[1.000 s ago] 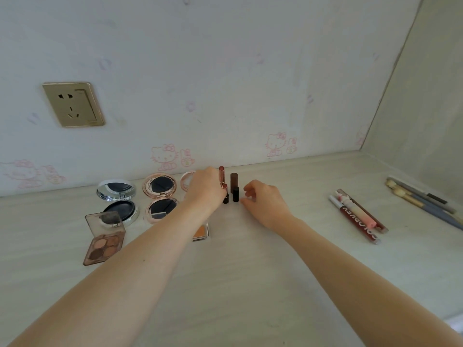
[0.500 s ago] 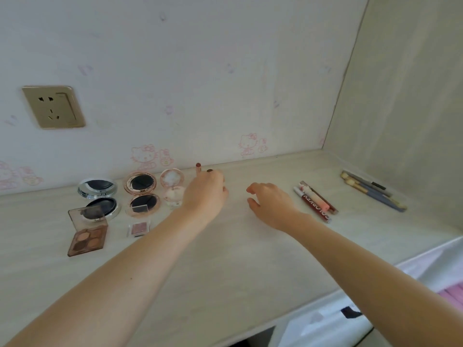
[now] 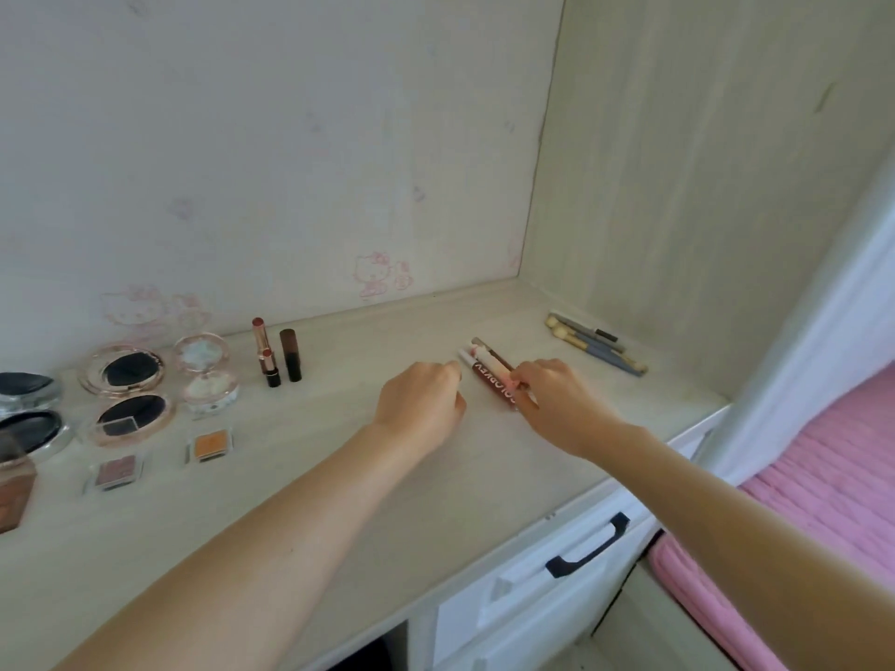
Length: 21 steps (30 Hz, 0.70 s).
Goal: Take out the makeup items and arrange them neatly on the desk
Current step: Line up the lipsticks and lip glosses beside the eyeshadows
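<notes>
On the pale desk [image 3: 300,477], the right hand [image 3: 557,404] lies over the near end of a bundle of lip pens [image 3: 486,372], its fingers curled around them in a pinch. The left hand [image 3: 421,404] sits just left of the bundle with its fingers curled in, holding nothing. Farther left, two lipsticks [image 3: 276,353] stand upright side by side near the back wall. Left again lie open round compacts [image 3: 128,394] and two small square eyeshadow pans [image 3: 210,445]. Far right, near the side panel, a cluster of makeup brushes [image 3: 595,343] lies flat, well apart from the hands.
</notes>
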Tool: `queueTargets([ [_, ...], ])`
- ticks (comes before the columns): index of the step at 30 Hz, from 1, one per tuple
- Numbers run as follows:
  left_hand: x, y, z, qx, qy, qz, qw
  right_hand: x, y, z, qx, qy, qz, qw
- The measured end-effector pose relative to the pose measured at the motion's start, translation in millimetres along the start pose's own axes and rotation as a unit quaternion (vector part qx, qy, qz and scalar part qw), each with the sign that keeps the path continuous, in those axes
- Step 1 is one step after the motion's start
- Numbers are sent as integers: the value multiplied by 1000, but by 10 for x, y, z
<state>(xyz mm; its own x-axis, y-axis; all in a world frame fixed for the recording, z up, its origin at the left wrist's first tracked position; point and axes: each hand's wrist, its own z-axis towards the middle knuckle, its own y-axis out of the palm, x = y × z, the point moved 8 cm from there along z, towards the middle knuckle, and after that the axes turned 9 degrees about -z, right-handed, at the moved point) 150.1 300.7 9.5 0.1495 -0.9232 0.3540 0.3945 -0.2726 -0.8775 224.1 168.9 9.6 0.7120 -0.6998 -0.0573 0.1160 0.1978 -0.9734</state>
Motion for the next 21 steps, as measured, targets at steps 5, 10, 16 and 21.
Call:
queueTargets([
  [5,213,205,186,-10,33,5,999,373,-20,-91,-4,26,-22,999],
  [10,268,219,321,11,56,-8,998,502,12,-55,-7,34,-26,999],
  [16,63,279,615,-14,11,-13,1000,438,66,120,-13,36,-3,999],
  [21,-12,378,788,-57,-21,-30,998,320,99,271,-21,35,15,999],
])
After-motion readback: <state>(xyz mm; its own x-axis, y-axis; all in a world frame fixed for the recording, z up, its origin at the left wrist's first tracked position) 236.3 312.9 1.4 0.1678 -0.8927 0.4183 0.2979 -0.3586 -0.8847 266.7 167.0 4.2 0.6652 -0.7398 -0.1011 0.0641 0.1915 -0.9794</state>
